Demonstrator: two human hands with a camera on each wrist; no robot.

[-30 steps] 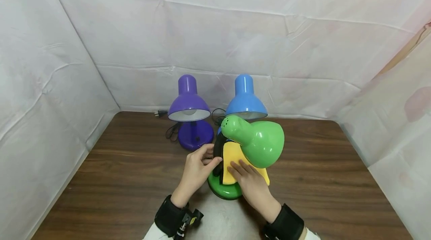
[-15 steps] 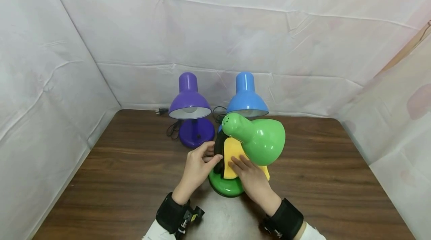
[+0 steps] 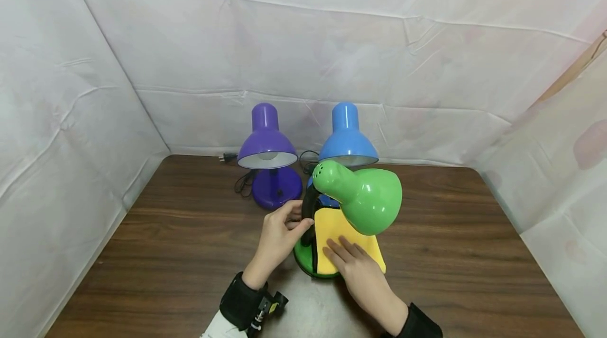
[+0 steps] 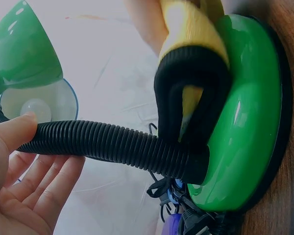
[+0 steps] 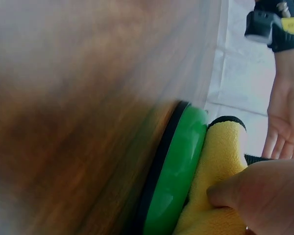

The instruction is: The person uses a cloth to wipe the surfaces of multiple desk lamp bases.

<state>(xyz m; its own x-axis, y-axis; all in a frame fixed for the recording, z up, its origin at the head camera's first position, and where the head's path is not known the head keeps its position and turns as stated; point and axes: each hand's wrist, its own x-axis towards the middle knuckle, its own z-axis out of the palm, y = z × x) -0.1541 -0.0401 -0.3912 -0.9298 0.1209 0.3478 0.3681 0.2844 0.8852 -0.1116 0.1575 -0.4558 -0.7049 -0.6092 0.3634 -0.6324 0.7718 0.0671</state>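
Observation:
A green desk lamp (image 3: 374, 201) stands on the table, its shade tilted to the right. My left hand (image 3: 280, 232) holds the lamp's black ribbed neck (image 4: 108, 144) between thumb and fingers. Over the round green base (image 4: 245, 112) lies a yellow cloth (image 3: 329, 227) with black edging, bunched in a fold by the foot of the neck in the left wrist view. My right hand (image 3: 362, 272) presses the cloth onto the base with fingers extended. Its thumb rests against the cloth in the right wrist view, where the other fingers are hidden.
Behind stand a purple lamp (image 3: 267, 148) on the left and a blue lamp (image 3: 347, 143) on the right, partly hidden by the green shade. Black cords (image 3: 244, 184) lie beside them. White sheeting (image 3: 303, 53) encloses the brown wooden table (image 3: 180, 253).
My right hand has slid the cloth nearer and slightly right, so it covers more of the base's front. The left hand keeps its hold on the neck, and the lamp stands in place.

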